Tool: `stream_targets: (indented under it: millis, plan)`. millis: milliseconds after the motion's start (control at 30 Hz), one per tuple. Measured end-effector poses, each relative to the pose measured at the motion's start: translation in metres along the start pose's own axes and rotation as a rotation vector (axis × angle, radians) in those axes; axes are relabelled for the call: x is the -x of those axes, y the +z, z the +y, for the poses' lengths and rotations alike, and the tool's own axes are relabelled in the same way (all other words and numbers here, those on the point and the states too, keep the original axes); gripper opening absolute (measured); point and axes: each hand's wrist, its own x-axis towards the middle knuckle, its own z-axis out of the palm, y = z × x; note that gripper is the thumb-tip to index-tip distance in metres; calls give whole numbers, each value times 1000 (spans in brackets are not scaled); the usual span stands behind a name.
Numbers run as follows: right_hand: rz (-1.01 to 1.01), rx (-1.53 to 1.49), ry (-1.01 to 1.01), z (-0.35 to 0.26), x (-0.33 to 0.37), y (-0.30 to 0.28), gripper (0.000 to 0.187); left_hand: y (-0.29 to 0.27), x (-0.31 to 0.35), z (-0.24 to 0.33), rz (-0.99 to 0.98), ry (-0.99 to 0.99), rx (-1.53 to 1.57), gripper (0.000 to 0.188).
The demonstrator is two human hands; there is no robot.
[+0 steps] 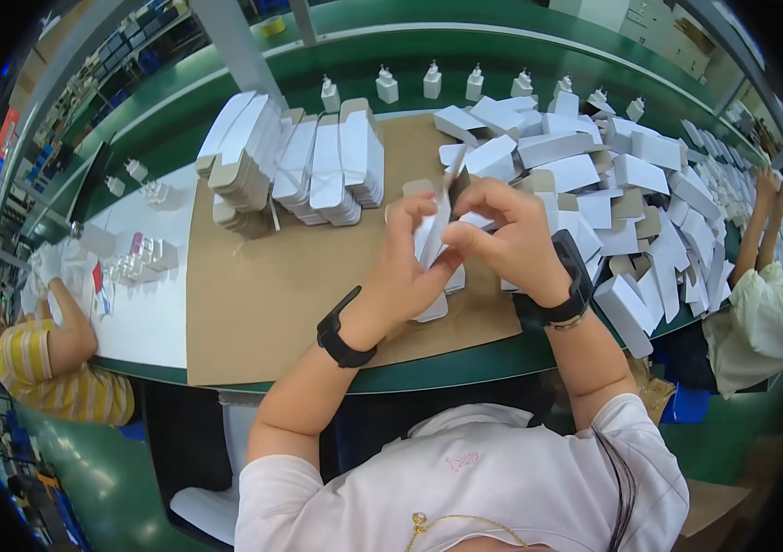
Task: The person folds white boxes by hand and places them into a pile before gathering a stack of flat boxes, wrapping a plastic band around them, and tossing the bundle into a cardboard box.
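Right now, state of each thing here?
White paperboard carton: held, fold unclear
Left hand: closed on carton
Right hand: fingers bent, grip unclear
White carton stacks: flattened, packed together
White box-shaped cartons: erected, loosely heaped
Brown cardboard sheet: lying flat
Small white pronged blocks: upright, spaced in a row

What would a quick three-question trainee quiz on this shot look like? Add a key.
1. Fill in: the left hand and right hand hold a ____ between them.

2. Where does the heap of white boxes lie, from the person's viewpoint?
A) Left of the carton stacks
B) Right of the carton stacks
C) On top of the carton stacks

3. True or false: the person's right wrist is bare.

Key: 1. white carton; 2. B; 3. False, it wears a black band.
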Motion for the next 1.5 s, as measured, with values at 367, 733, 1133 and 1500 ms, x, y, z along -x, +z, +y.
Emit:
stream_targets:
  millis: [367, 733, 1133, 1500]
  plan:
    - [166, -307, 128, 6, 0, 29, 23, -13, 5, 17, 14, -299, 682, 56]
    - [94, -132, -110, 3, 8, 23, 22, -11, 11, 10, -96, -315, 727, 52]
    - [-63, -304, 345, -1, -1, -8, 27, -29, 6, 10, -284, -360, 493, 65]
    - [-162, -318, 200, 12, 3, 2, 27, -29, 5, 7, -300, -393, 468, 65]
